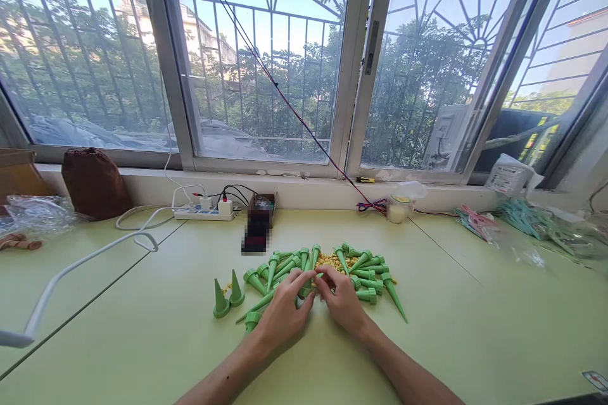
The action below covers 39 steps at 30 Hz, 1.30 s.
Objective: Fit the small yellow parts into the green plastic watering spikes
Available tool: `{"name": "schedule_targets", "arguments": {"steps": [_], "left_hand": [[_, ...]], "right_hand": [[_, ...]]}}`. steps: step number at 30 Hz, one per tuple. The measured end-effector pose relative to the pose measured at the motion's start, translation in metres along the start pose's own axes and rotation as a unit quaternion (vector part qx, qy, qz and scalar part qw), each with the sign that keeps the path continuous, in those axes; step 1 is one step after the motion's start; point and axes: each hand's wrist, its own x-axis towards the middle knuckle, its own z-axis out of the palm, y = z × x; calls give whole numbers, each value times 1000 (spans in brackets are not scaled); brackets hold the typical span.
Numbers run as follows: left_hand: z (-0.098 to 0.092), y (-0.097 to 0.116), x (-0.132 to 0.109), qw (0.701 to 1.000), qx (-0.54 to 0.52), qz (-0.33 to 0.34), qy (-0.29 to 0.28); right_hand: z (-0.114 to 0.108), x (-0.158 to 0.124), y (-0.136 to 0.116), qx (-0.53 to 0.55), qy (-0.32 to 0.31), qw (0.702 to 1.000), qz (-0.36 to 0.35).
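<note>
My left hand (287,307) is closed around a green plastic spike (307,286), with its fingers covering part of it. Close against it, my right hand (342,300) pinches at the spike's upper end; what sits in its fingertips is too small and hidden to name. Around both hands lie many green cone-shaped spikes with ridged caps, among them one spike (394,299) pointing toward me on the right. Small yellow pieces (332,259) are heaped behind my fingers. Two green cones (221,300) stand upright on their bases to the left.
The pale green table (451,342) runs up to the windowsill. At its back are a power strip (204,212), a small box (265,207), a jar (399,209) and a brown bag (95,182). Plastic packets (522,218) lie at right; a white metal arm (85,266) reaches in at left.
</note>
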Motion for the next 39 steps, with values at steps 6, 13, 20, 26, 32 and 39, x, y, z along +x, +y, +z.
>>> {"name": "schedule_targets", "arguments": {"steps": [6, 13, 20, 26, 32, 39], "left_hand": [[0, 1, 1, 1000, -1, -3, -11], [0, 1, 1, 1000, -8, -1, -11], [2, -1, 1, 1000, -1, 1, -8], [1, 1, 1, 1000, 4, 3, -5], [1, 1, 0, 1000, -4, 2, -8], [1, 0, 0, 1000, 4, -5, -7]], "right_hand": [[1, -1, 2, 5, -7, 1000, 2], [0, -2, 1, -13, -4, 1000, -11], [2, -1, 5, 33, -20, 999, 16], [4, 0, 7, 40, -22, 999, 20], [1, -1, 0, 33, -27, 999, 14], [1, -1, -2, 22, -29, 999, 14]]}}
